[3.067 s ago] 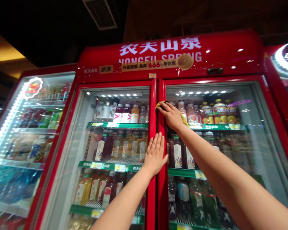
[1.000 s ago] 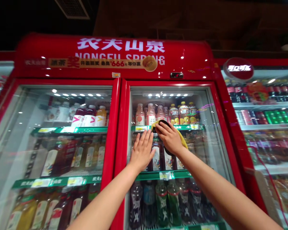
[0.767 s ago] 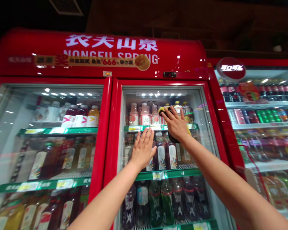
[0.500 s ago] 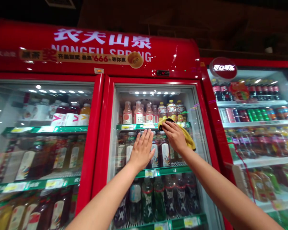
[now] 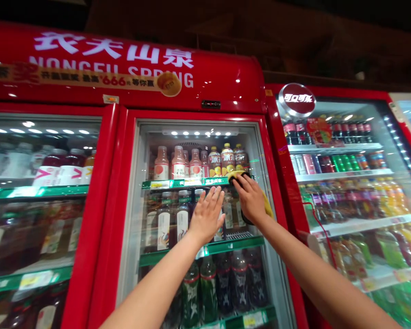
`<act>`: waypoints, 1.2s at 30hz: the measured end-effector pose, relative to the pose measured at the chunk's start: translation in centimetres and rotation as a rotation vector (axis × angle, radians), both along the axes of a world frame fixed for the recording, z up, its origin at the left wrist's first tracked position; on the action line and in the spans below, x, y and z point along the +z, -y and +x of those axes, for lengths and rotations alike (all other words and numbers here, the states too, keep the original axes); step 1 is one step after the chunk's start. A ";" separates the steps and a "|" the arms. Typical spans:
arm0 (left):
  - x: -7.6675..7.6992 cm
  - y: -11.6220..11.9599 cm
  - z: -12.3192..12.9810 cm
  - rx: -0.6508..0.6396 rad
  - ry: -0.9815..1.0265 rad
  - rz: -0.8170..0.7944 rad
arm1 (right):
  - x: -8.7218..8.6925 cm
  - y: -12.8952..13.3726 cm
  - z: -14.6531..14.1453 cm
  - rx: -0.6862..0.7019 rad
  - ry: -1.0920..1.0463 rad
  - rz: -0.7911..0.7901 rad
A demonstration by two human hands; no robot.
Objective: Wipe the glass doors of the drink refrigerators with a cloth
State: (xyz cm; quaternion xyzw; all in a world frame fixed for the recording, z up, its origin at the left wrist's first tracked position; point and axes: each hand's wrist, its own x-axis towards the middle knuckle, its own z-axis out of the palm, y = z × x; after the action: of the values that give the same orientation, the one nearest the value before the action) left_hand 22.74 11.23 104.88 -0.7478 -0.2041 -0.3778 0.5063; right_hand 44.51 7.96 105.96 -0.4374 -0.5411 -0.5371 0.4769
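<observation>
Flat against the glass door [image 5: 132, 192] of a red drinks cooler, my left hand [image 5: 207, 214] has its fingers stretched out and holds nothing. Just to its right, my right hand [image 5: 250, 198] presses a yellow cloth with a black edge [image 5: 267, 205] on the same glass, its fingers bent over the cloth. Part of the cloth is hidden behind that hand. Behind the glass, pink-capped bottles [image 5: 161, 163] and yellow-capped bottles [image 5: 227, 159] stand on the top shelf, with dark bottles [image 5: 182, 214] on the shelf below.
A second glass door [image 5: 37, 151] of the cooler is at the left. At the right stands another red cooler [image 5: 274, 132] with a round sign [image 5: 297, 99], cans and bottles. A red cord [image 5: 324, 228] hangs at its door edge. A door handle edge shows between the coolers.
The view has turned to the right, so the coolers sit further left in it. Against the glass, both hands and the cloth have moved to the right.
</observation>
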 end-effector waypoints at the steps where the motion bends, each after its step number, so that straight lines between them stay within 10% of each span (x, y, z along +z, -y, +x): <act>1: 0.1 0.0 0.7 -0.007 -0.006 0.007 | 0.8 0.0 -0.1 -0.005 0.030 -0.024; 7: 1.0 0.3 4.6 -0.019 0.021 -0.002 | 6.3 0.7 3.2 -0.048 -0.012 -0.047; 16: 2.0 0.4 4.9 -0.057 -0.014 0.000 | -1.7 1.6 8.2 -0.037 -0.073 0.028; 24: 3.7 -1.2 4.0 -0.117 -0.077 0.075 | 11.5 -0.5 11.9 0.045 -0.229 0.175; 27: 3.4 -1.2 4.1 -0.129 -0.059 0.065 | 13.4 -0.9 12.2 0.059 -0.258 0.203; 30: 3.4 -1.0 4.3 -0.139 -0.052 0.044 | 10.1 -0.7 12.0 0.043 -0.237 0.174; 36: 3.6 -0.8 4.5 -0.172 -0.045 0.015 | -5.2 1.2 9.9 0.009 -0.192 0.103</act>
State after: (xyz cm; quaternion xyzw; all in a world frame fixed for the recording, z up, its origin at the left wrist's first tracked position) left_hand 27.25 12.07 108.46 -0.7671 -0.1249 -0.4045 0.4820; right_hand 54.42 6.80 100.72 -0.4593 -0.4664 -0.5178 0.5508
